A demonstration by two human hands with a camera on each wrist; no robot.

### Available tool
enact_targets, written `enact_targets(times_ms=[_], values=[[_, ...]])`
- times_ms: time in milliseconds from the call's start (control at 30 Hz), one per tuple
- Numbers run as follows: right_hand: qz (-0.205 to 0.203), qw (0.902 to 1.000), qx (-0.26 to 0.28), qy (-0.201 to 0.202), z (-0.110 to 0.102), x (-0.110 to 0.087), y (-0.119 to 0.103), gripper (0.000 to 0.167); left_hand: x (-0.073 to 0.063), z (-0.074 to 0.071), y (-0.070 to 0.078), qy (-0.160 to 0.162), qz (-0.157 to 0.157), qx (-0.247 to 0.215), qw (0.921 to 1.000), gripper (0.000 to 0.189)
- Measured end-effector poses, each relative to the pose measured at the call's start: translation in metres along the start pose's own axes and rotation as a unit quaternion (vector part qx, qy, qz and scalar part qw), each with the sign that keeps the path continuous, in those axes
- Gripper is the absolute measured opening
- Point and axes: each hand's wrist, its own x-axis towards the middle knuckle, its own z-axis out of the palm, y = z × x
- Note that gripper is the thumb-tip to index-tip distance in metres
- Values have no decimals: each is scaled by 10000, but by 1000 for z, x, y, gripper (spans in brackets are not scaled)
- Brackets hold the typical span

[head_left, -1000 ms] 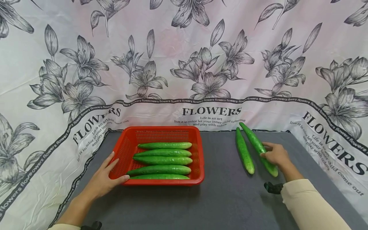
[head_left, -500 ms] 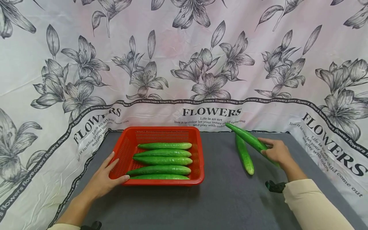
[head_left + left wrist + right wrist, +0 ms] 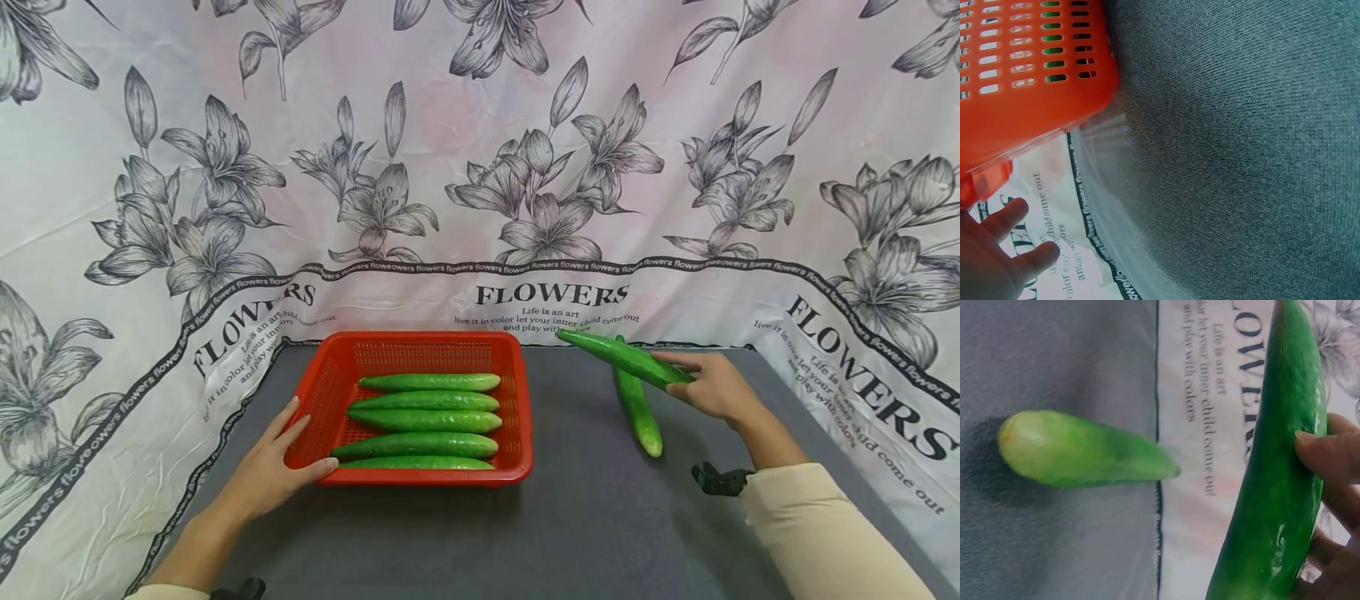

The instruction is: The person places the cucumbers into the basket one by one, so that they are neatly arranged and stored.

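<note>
My right hand (image 3: 712, 387) grips a long green cucumber (image 3: 626, 358) near its right end, holding it up and tilted. In the right wrist view the thumb and fingers pinch that cucumber (image 3: 1279, 469) from the side. Below it a second cucumber (image 3: 639, 412) lies on the grey table, partly hidden in the head view. At the left, my left hand (image 3: 266, 467) rests on the left side of a red plastic basket (image 3: 427, 477), fingers spread and thumb on the front rim. Inside the basket several cucumbers (image 3: 423, 421) lie side by side, pointing left to right.
The grey table (image 3: 577, 533) reaches back to a white curtain (image 3: 420, 208) printed with flowers and lettering, which also runs along both sides. Slotted walls of the basket (image 3: 1035, 100) show close up in the left wrist view.
My right hand has lifted the right-hand cucumber off the table and swung its far end left, across the other cucumber. The left hand and basket have stayed put.
</note>
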Motion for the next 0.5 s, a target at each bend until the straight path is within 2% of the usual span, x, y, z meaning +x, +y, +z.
enact_targets(times_ms=[233, 500], values=[[-248, 9994, 152, -177, -7, 1, -21, 54, -1, -1, 2, -80, -67, 42, 9999, 91], [-773, 9967, 98, -209, -14, 2, -49, 52, 0, -1, 2, -84, -88, 60, 9999, 92]])
